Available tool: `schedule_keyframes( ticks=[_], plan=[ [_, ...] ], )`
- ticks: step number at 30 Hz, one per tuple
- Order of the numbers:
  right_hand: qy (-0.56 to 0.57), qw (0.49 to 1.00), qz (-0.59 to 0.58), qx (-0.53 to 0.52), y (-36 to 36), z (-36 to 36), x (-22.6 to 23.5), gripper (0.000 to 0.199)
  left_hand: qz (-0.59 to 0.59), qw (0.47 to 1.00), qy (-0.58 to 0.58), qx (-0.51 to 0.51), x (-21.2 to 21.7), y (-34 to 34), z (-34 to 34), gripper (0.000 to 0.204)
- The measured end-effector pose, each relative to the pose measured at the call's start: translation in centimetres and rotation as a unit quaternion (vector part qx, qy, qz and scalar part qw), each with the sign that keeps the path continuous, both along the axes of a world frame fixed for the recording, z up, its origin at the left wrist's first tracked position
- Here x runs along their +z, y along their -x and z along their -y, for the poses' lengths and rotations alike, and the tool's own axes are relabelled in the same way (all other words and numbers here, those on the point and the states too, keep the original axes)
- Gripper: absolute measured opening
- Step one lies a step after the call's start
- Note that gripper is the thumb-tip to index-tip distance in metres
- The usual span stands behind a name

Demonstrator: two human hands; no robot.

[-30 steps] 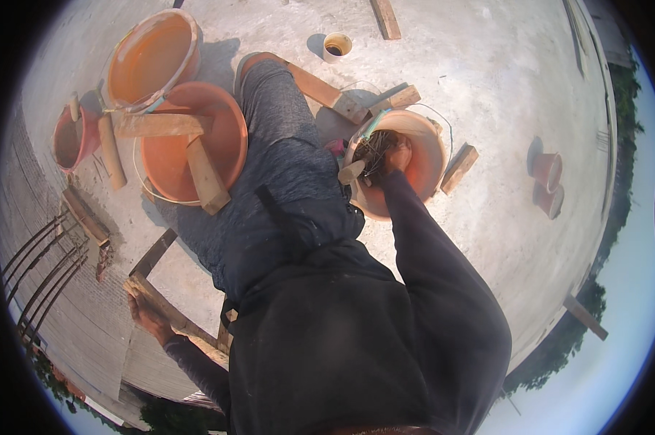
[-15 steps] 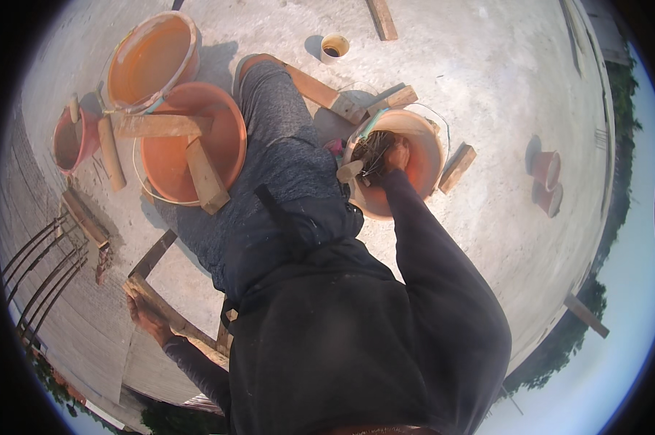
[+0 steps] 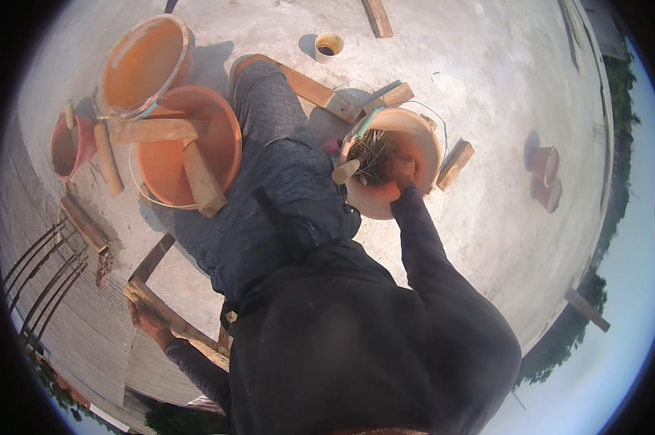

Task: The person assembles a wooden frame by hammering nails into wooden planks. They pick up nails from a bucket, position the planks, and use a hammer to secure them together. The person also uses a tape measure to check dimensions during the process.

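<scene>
My right hand [image 3: 402, 172] reaches down into an orange bucket [image 3: 423, 141], against its right inner side, with its fingertips too blurred to read. Beside the hand lies a tangle of thin, dark, wire-like pieces [image 3: 371, 152]. A rounded wooden handle [image 3: 345, 172] juts over the bucket's left rim. Low on the left, my left hand [image 3: 150, 322] is closed around the end of a wooden board [image 3: 166, 308], part of an angled wooden frame beside my hip.
Two more orange buckets, one upright [image 3: 144, 61] and one with wood pieces across it [image 3: 222, 145], stand left of my leg. Rebar ends [image 3: 48, 279] stick up at the far left. A small cup [image 3: 329, 48] and a wood block [image 3: 455, 165] sit on the concrete.
My right hand has shifted right and down within the bucket, away from the wire-like tangle. The left hand stays on the board. The whole view has moved slightly.
</scene>
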State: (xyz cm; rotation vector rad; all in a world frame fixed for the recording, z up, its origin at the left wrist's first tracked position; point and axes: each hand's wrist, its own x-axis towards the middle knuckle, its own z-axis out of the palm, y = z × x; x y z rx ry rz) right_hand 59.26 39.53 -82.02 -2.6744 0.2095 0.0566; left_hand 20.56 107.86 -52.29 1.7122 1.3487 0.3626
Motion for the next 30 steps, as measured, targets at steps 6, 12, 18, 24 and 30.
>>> schedule_keyframes(
  ticks=[6, 12, 18, 24, 30],
  plan=[
    [-0.003, 1.0, -0.017, -0.005, 0.8, 0.1, 0.6, 0.041, -0.027, 0.989, -0.1, -0.106, -1.6, 2.9, -1.6, 0.062],
    [0.006, 0.999, -0.029, -0.013, 1.3, 0.4, 0.9, 0.04, -0.071, 0.961, -0.187, -0.19, -2.2, 4.2, -2.3, 0.063],
    [-0.001, 0.999, -0.052, -0.007, 1.4, 0.9, 1.1, 0.039, -0.111, 0.96, -0.181, -0.182, -0.8, 3.1, -0.8, 0.058],
    [-0.043, 0.997, -0.056, -0.012, 0.4, -0.1, 1.3, 0.038, -0.087, 0.972, -0.16, -0.15, -0.9, 2.5, -0.8, 0.055],
    [-0.377, 0.912, -0.147, -0.076, -0.3, -0.5, 7.5, 0.037, 0.024, 0.996, 0.007, 0.085, -3.5, 3.3, -2.7, 0.045]
  ],
)
